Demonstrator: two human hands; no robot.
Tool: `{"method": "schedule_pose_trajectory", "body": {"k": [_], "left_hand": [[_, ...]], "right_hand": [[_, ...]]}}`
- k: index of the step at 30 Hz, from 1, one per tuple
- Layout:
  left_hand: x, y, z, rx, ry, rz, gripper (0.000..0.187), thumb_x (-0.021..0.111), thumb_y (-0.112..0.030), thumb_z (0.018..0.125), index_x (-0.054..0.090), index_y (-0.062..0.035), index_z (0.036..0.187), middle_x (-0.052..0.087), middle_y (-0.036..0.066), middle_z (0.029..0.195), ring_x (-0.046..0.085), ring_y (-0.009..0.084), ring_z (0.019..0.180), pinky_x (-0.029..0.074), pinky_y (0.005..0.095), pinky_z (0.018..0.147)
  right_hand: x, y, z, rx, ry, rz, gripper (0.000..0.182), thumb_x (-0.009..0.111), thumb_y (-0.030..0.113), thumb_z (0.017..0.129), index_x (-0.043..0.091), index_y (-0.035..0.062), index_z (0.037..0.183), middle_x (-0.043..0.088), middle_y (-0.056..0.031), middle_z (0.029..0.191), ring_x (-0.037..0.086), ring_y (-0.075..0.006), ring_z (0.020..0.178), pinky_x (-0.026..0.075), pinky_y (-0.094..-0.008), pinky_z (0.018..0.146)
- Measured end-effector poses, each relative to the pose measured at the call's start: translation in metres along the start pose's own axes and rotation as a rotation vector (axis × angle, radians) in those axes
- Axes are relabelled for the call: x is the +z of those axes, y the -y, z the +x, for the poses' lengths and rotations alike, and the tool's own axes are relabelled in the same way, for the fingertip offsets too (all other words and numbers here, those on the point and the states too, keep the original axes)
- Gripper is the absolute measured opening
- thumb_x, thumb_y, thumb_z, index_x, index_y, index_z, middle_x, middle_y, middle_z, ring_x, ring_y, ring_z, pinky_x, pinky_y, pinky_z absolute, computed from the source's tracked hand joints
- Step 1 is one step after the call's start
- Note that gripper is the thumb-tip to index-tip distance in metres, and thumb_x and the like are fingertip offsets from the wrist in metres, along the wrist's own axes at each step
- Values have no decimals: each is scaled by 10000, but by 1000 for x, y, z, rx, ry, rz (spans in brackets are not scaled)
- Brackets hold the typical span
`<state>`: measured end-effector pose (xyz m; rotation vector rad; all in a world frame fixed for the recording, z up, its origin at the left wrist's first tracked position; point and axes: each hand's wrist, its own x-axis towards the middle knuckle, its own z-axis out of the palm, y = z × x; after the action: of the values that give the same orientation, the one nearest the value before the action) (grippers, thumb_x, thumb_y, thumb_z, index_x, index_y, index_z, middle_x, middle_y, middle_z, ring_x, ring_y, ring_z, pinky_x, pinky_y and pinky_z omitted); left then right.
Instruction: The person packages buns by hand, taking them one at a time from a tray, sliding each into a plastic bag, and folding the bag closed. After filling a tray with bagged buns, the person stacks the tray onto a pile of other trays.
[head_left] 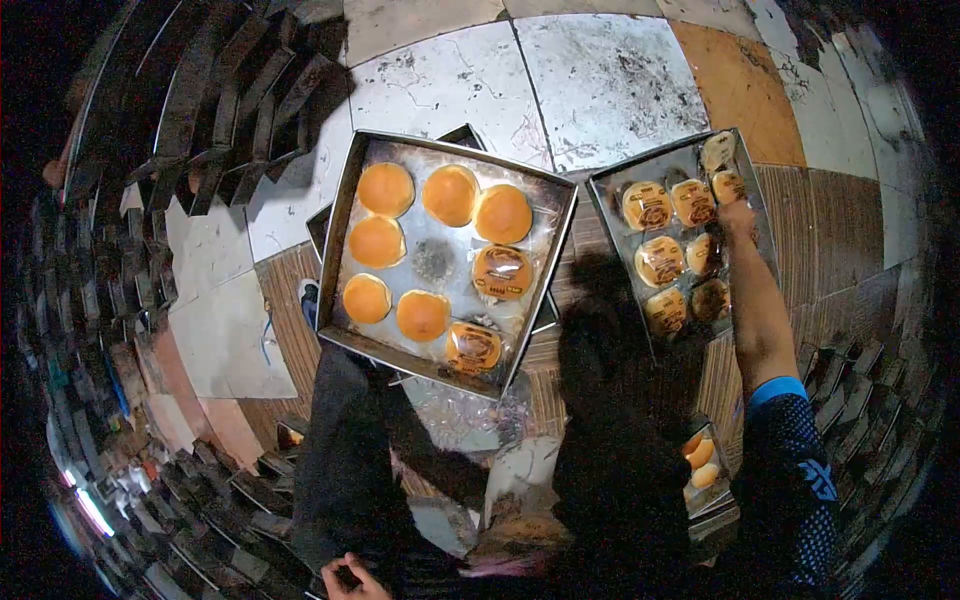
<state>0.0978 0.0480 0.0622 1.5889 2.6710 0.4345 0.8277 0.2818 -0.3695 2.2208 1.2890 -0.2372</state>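
My right hand point(738, 222) reaches into the right-hand metal tray point(622, 240), its fingers closed at the lower edge of a wrapped bun point(728, 186). Several other buns in clear printed wrappers, such as one wrapped bun point(658, 261), lie in rows there. My left hand point(354, 578) is low at the bottom edge of the view, near my dark-clad leg, with fingers curled and nothing visible in them. The square metal tray point(345, 215) in the middle holds several bare golden buns point(424, 315) and two wrapped buns point(473, 346) along its right side.
Stacks of dark empty trays point(215, 110) rise on the left, with more stacked trays point(860, 400) at lower right. Another tray with bare buns point(704, 474) sits below my right forearm. The floor is worn tile point(450, 85) and brown striped tile point(830, 225).
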Motion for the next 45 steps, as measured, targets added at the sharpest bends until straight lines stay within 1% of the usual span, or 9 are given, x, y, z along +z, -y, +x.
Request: {"method": "schedule_pose_trajectory", "body": {"k": [2,10,21,28,32,36,39,43,45], "left_hand": [[-1,6,-2,-47,24,-28,180,697,-121,867,603,2,776,593,81,663,552,169,597,480,307,590],[0,37,-14,-96,81,81,171,649,-62,865,536,42,788,552,92,725,516,189,681,440,315,700],[-6,10,-6,-10,12,10,196,679,-103,824,547,16,744,541,109,685,524,247,625,421,356,623],[2,2,-4,88,-93,13,218,729,-218,835,631,-55,730,612,97,638,581,249,551,470,360,545],[4,3,-4,94,-73,136,214,737,-229,828,643,-65,729,622,100,635,586,265,541,470,372,542],[6,-11,0,120,-56,121,196,743,-192,823,634,-63,722,616,94,629,586,256,537,471,355,535],[6,-18,-1,81,-42,117,194,737,-191,830,637,-63,722,608,89,619,579,245,532,465,347,530],[-2,-41,-1,38,-55,9,181,743,-186,817,645,-67,723,619,67,656,583,223,578,474,340,572],[0,-14,-14,107,95,-10,140,717,-141,807,632,-45,861,626,97,813,586,241,733,457,381,678]], "right_hand": [[-39,1,-43,273,-194,294,359,496,319,905,737,53,887,702,-215,900,688,-361,787,525,-478,764],[-170,70,-199,-136,-755,502,305,539,241,887,635,-24,1004,469,-344,1186,552,-476,992,477,-529,844],[-236,284,-257,-967,-269,827,224,566,178,868,603,26,1030,533,-256,1099,617,-442,853,534,-503,778],[-156,168,-128,-536,-726,714,344,589,43,749,574,-19,1086,554,-262,984,503,-435,991,415,-492,874],[-132,72,-37,-182,-467,60,871,749,109,692,302,118,1440,314,-87,1502,314,-383,1341,348,-521,1041],[-148,31,-32,-270,-93,-134,927,724,166,744,184,162,1498,199,-63,1564,242,-389,1382,262,-591,1079],[-88,-1,-54,-191,-321,-69,990,736,233,728,131,97,1500,194,-138,1538,246,-391,1373,250,-585,1086],[-53,-5,-173,8,-136,211,866,690,230,734,253,36,1456,230,-224,1493,254,-416,1348,274,-568,1071],[-70,-5,-234,-211,151,364,457,632,169,721,596,-4,1143,455,-271,1268,453,-439,1165,365,-514,1010]]}}
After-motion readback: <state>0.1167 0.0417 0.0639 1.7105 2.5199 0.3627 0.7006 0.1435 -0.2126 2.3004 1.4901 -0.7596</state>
